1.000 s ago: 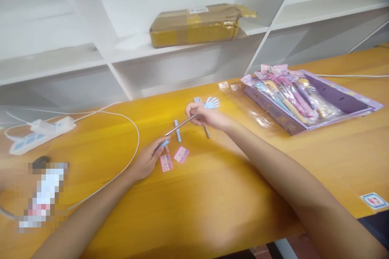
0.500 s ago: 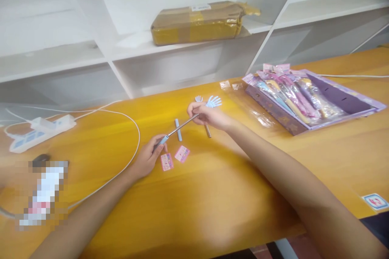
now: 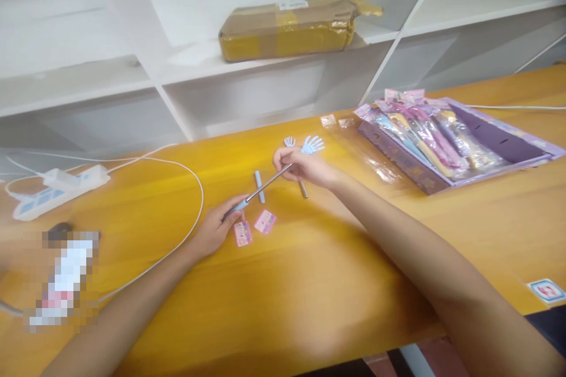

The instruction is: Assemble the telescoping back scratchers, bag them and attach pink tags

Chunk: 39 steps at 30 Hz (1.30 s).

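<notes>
As the head view has it, both bare hands are at work over the table [image 3: 287,300], left low, right higher and farther off. Left hand [image 3: 214,230]: narrow grip, fingers wrapped round a blue tube [image 3: 241,205], its mouth facing up and to the right. Right hand [image 3: 305,166]: fingertips pinched on a thin metal rod [image 3: 268,182], which slants down to the tube; its lower end meets the mouth, though how deep it sits cannot be told. A blue hand-shaped piece [image 3: 313,144] fans out just past the right hand; its join to the rod is hidden. Step in hand, by my judgement: fitting rod and tube together. Next move seems to call for a firm left hold, rod kept in line with the bore, and an even push along its length; a skewed angle might jam it. Nearby on the table: a loose blue tube [image 3: 259,187], a second rod [image 3: 303,189] partly behind the right hand, two pink cards [image 3: 265,222] below. Off right, a purple tray [image 3: 393,160] of wrapped packets [image 3: 427,135].
</notes>
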Each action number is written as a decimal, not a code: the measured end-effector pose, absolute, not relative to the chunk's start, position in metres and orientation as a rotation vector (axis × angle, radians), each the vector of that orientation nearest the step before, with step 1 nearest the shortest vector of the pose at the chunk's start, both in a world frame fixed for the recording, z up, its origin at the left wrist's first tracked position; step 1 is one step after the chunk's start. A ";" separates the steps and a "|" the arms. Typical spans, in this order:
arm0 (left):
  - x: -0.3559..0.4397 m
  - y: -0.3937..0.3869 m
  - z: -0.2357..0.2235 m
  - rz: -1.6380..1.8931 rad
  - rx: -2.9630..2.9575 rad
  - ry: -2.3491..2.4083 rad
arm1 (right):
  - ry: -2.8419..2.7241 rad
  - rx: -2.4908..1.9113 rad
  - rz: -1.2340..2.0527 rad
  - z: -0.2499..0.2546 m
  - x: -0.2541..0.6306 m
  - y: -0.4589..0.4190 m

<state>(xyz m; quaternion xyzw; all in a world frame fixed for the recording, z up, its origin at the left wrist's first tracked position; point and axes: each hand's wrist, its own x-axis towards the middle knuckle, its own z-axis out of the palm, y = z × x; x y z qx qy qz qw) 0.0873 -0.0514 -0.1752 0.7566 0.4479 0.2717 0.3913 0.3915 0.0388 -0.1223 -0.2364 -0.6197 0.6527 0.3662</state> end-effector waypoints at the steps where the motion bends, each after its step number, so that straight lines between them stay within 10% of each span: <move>1: 0.087 -0.051 -0.176 0.692 1.923 1.138 | -1.595 -0.601 1.675 -0.122 0.391 0.039; 39: 0.087 -0.049 -0.175 0.719 1.711 1.061 | -1.708 -0.551 1.694 -0.134 0.372 0.018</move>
